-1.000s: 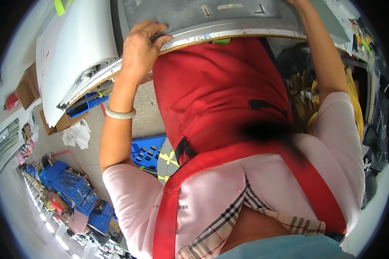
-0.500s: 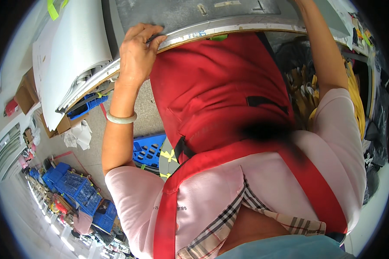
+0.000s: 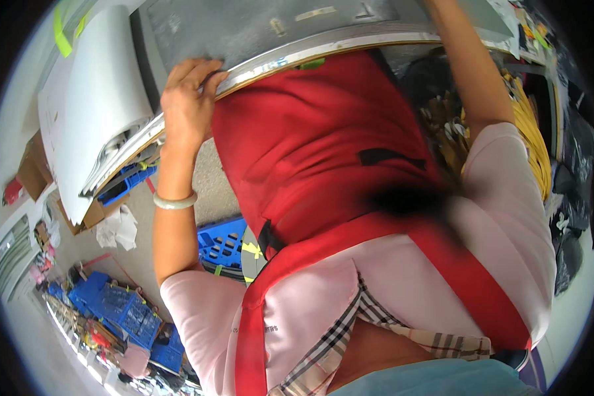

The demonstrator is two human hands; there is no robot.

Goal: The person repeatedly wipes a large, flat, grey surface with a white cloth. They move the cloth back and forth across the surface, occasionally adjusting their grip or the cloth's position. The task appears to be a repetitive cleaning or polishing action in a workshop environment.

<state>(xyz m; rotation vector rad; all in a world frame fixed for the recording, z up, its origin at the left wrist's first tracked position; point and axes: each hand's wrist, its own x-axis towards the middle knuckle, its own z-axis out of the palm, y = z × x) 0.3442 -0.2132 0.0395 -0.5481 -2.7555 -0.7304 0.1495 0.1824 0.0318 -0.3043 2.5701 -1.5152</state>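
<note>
A worktable edge [image 3: 323, 51] curves across the top of the view. On it lies a dark grey sheet [image 3: 218, 33] with small tape-like pieces and slots. My left hand [image 3: 188, 99] rests at the near left of this sheet. Its fingers bend over the table edge and the thumb lies close to them; what sits beneath the fingertips is hidden. My right forearm [image 3: 472, 72] reaches up across the table's right part, and the hand itself is cut off by the top of the picture. Left of my left hand lies a large white roll of sheet material [image 3: 112, 72].
A red apron [image 3: 317, 138] covers my front, against the table. Below the table stands a blue plastic crate [image 3: 221, 241]. Yellow strips [image 3: 531, 138] hang at the right beside black plastic bags [image 3: 567, 211]. Blue carts [image 3: 122, 307] and cardboard boxes [image 3: 36, 165] stand at the left.
The whole view has shifted a little, so the table and both arms appear farther left. My left hand stays at the same place on the table edge.
</note>
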